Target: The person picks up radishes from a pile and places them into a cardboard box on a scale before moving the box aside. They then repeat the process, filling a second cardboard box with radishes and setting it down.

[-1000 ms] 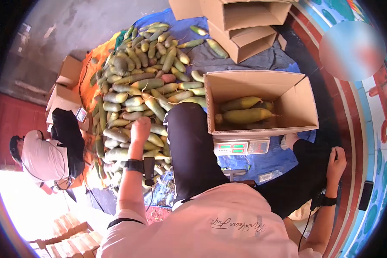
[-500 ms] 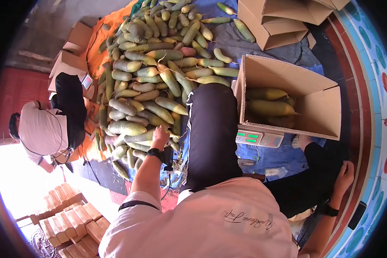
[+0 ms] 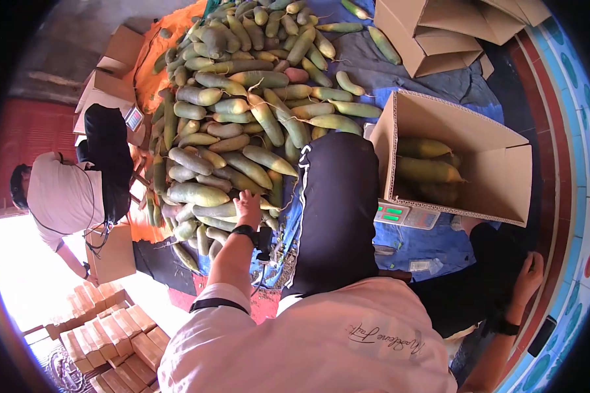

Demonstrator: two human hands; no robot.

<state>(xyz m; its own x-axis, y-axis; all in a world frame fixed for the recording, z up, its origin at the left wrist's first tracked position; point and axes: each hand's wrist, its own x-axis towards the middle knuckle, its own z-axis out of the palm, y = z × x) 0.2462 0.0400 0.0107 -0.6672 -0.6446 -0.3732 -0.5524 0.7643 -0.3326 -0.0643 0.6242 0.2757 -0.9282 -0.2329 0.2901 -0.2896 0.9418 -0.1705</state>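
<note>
My left hand (image 3: pixel 248 211) reaches into the near part of a big heap of green radishes (image 3: pixel 259 121). Its fingers curl over a green radish (image 3: pixel 217 211), whose middle is covered by the hand. Just above lies a thicker pale-green radish (image 3: pixel 198 194). My right hand (image 3: pixel 528 276) is far to the right beside my bent knee, partly open, with no object visible in it. Between my legs and the wall, an open cardboard box (image 3: pixel 465 141) lies tilted on a digital scale (image 3: pixel 406 215) with lit green displays. Several green radishes (image 3: pixel 429 170) lie inside the box.
Flattened-open cardboard boxes (image 3: pixel 442 36) stand at the upper right on a blue tarp (image 3: pixel 432 245). At left, another person (image 3: pixel 65 190) bends toward stacked cartons (image 3: pixel 115 331). A second scale (image 3: pixel 134 118) sits by that person. A tiled wall (image 3: pixel 573 196) borders the right.
The view has shifted slightly, so most things appear further right. My left hand remains at the same radish. The other person's arm has reached lower, and a carton now shows beside it.
</note>
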